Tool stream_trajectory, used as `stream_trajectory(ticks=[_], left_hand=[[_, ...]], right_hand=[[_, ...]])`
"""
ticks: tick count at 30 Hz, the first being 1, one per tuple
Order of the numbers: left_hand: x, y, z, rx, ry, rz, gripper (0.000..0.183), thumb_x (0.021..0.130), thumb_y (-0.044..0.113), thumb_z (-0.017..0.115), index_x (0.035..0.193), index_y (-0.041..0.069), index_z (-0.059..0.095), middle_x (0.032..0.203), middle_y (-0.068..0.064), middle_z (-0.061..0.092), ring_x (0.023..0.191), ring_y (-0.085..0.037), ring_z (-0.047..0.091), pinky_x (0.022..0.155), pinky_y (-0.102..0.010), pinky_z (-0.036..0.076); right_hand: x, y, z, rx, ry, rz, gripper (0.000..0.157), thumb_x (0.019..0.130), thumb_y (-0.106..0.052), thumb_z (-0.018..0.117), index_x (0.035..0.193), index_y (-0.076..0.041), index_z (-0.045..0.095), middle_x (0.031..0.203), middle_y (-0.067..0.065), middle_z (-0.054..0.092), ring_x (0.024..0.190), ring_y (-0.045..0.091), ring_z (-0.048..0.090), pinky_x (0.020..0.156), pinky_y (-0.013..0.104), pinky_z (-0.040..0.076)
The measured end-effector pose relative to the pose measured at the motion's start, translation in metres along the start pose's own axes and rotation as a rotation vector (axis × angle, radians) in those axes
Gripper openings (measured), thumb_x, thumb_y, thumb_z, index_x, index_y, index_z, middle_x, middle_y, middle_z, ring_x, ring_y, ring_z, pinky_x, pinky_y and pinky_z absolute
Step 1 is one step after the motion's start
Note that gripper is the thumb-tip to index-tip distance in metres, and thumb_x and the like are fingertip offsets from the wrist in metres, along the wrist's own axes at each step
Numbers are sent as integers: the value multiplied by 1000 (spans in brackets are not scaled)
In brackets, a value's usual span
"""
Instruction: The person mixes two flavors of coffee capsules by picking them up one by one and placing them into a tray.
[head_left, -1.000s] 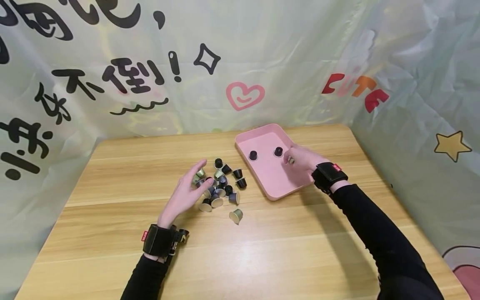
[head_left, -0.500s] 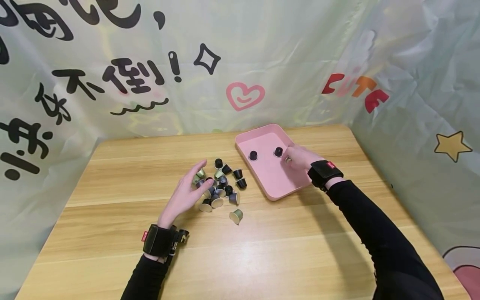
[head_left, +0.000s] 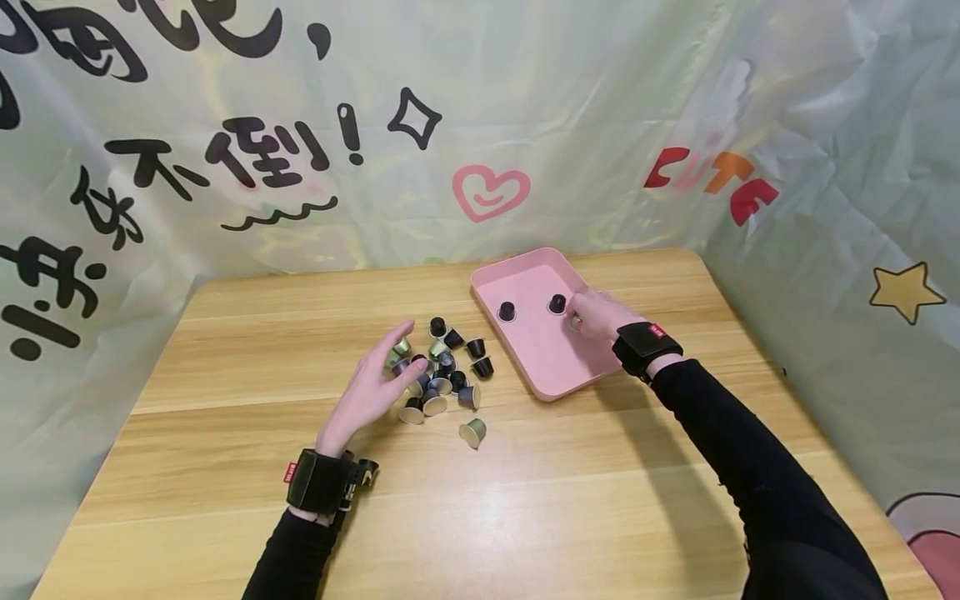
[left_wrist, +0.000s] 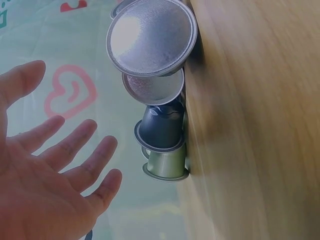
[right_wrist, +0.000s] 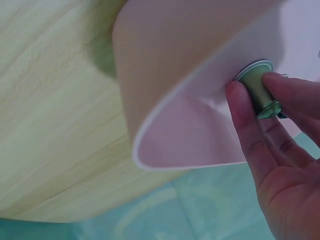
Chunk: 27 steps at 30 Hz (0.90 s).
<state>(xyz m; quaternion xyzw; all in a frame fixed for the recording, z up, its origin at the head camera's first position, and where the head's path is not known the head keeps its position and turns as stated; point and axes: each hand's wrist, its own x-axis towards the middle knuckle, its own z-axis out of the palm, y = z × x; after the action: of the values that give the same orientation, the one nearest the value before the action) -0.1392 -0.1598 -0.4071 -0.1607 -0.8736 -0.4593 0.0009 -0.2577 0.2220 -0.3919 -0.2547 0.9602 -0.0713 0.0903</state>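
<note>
My right hand [head_left: 600,317] reaches into the pink tray [head_left: 555,375] and pinches a green coffee capsule [right_wrist: 258,92] between thumb and fingers. In the right wrist view the capsule's wide rim faces the tray floor; whether it touches is hard to tell. Two black capsules stand rim-down in the tray, one black capsule [head_left: 557,304] just left of that hand and another black capsule [head_left: 507,312] by the left wall. My left hand [head_left: 372,385] hovers with loosely spread fingers at the left side of a capsule pile [head_left: 442,385], holding nothing.
The pile mixes black, blue-grey and green capsules, many tipped over. One pale green capsule [head_left: 472,432] lies apart in front of it. The wooden table [head_left: 480,525] runs back to a printed cloth [head_left: 585,125] behind the tray.
My right hand has shifted slightly left within the tray, still pinching the green capsule. The left hand and the pile have stayed in place.
</note>
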Motion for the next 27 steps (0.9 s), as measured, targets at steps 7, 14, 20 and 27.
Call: stream_trajectory(ticks=[7, 14, 20, 27], left_hand=[[-1, 0, 1, 3, -4, -16, 70, 98, 37, 63, 157, 15, 32, 162, -13, 37, 150, -37, 34, 120, -67, 25], [-1, 1, 1, 6, -5, -21, 70, 98, 38, 63, 157, 15, 32, 163, -12, 37, 150, -37, 33, 119, -69, 25], [-2, 4, 1, 17, -17, -14, 70, 98, 36, 64, 157, 14, 33, 162, -13, 36, 150, -38, 33, 119, -69, 25], [-3, 6, 2, 41, -44, 8, 69, 99, 38, 62, 156, 13, 34, 162, -13, 37, 150, -37, 34, 120, -67, 25]], right_hand=[[-1, 2, 2, 19, 12, -12, 17, 84, 9, 57, 81, -3, 69, 84, 12, 58, 74, 22, 46, 70, 33, 37], [-5, 3, -1, 69, 20, -1, 20, 86, 6, 59, 98, 0, 74, 98, 15, 73, 86, 27, 60, 81, 39, 50], [-11, 0, -11, 143, 22, 26, 30, 88, -1, 64, 117, 3, 71, 119, 21, 72, 113, 38, 65, 100, 51, 51], [-25, -6, -24, 209, 10, 63, 43, 90, -6, 67, 131, 7, 61, 130, 28, 65, 117, 44, 62, 109, 57, 44]])
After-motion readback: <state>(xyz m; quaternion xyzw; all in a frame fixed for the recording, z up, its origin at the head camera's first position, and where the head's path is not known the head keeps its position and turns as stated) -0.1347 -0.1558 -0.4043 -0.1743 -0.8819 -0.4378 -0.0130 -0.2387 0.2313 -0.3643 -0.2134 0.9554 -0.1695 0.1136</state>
